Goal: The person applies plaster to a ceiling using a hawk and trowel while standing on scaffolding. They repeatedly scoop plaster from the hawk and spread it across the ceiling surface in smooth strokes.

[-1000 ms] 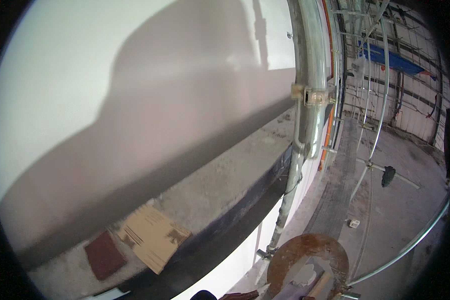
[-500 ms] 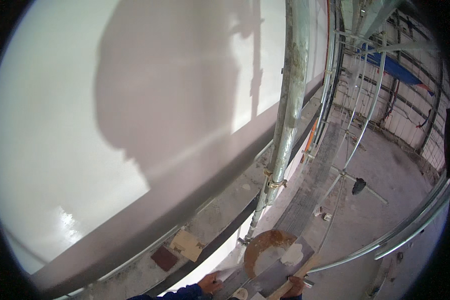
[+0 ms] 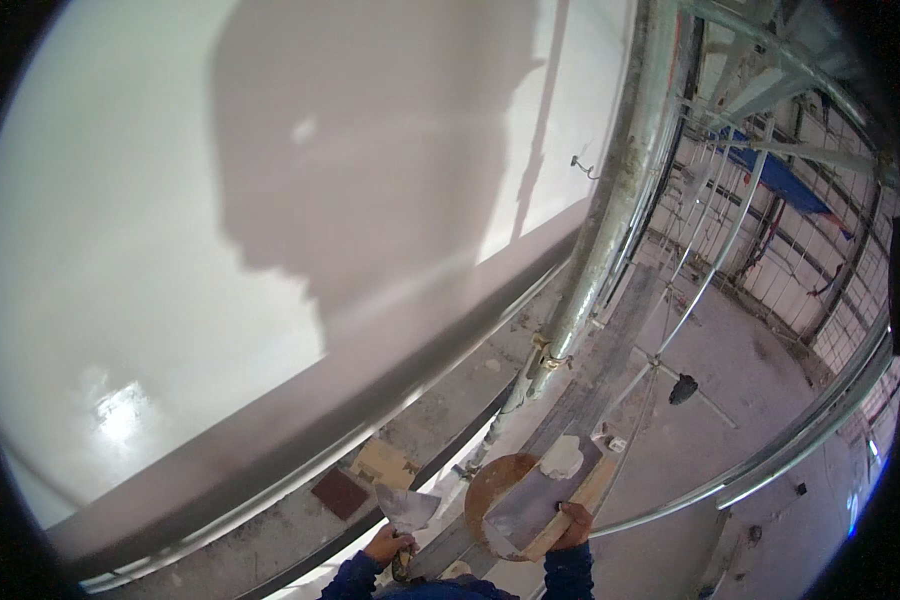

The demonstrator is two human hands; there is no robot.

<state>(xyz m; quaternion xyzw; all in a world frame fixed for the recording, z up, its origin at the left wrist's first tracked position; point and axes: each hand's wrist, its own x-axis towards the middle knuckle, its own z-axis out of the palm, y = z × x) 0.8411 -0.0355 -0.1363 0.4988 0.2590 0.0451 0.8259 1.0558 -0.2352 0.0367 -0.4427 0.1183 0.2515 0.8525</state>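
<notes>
At the bottom edge, my left hand grips the handle of a metal plastering trowel whose blade, smeared with white, points up toward the wall. My right hand holds the lower end of a long flat board. The board carries a lump of white plaster near its far end and a smear lower down. Both sleeves are blue. A round rusty rim, perhaps a bucket, lies under the board between my hands.
A smooth white wall fills the left, with a head's shadow on it. A grey ledge below holds a cardboard piece and a dark red tile. A scaffold pole rises at centre; rails and a concrete floor lie to the right.
The view has swung upward along the wall. Both hands have come up into the picture, and the trowel and the plaster on the board now show.
</notes>
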